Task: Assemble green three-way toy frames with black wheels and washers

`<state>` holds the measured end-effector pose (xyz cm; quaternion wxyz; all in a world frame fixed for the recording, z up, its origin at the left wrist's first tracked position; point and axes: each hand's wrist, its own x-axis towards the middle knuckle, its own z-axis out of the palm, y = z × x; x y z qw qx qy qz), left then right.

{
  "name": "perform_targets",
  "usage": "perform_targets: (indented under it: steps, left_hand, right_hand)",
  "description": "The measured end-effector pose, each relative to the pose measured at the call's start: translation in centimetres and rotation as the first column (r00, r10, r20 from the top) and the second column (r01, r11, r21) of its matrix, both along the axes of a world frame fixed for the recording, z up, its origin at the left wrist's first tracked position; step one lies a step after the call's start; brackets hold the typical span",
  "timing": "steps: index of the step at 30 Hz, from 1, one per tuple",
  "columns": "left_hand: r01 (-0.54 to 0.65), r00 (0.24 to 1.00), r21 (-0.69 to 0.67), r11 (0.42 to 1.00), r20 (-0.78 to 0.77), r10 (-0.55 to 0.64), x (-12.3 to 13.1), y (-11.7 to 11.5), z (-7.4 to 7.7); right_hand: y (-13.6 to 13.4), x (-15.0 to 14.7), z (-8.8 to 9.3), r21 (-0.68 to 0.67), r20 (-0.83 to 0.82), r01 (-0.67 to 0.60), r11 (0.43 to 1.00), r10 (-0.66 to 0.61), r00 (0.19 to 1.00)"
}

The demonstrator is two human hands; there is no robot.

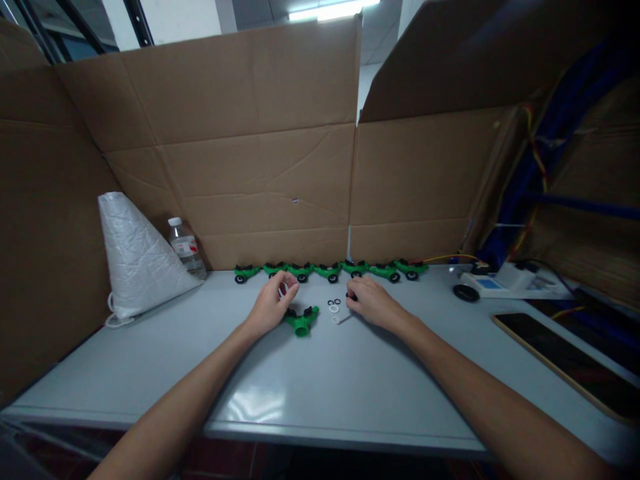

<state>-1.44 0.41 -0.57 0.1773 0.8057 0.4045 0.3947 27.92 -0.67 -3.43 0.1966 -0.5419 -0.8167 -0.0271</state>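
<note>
A green plastic fitting [301, 325] with branching arms and a black piece on top lies on the table in front of me. My left hand [273, 305] is just left of it, fingers loosely curled and apart; nothing shows in them. My right hand [373, 301] is closed at the fingertips on a small black part [351, 297], mostly hidden by the fingers. Between the hands are small black rings [334, 302], a white ring [334, 309], another white ring [335, 320] and a thin grey pin [346, 318].
Several green fittings with black round ends [327, 272] line the back of the table along a cardboard wall [260, 180]. At left stand a silvery padded bag [143, 260] and a water bottle [186, 248]. A power strip [510, 283] and a phone [565, 360] lie at right.
</note>
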Motion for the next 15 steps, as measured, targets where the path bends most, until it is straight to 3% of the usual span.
perform_targets:
  steps: [15]
  left_hand:
    - [0.002, 1.0, -0.006, 1.0, 0.001, -0.002, -0.07, 0.12, -0.19]
  right_hand:
    - [-0.21, -0.04, 0.32, 0.009, 0.011, 0.012, 1.0, -0.012, 1.0]
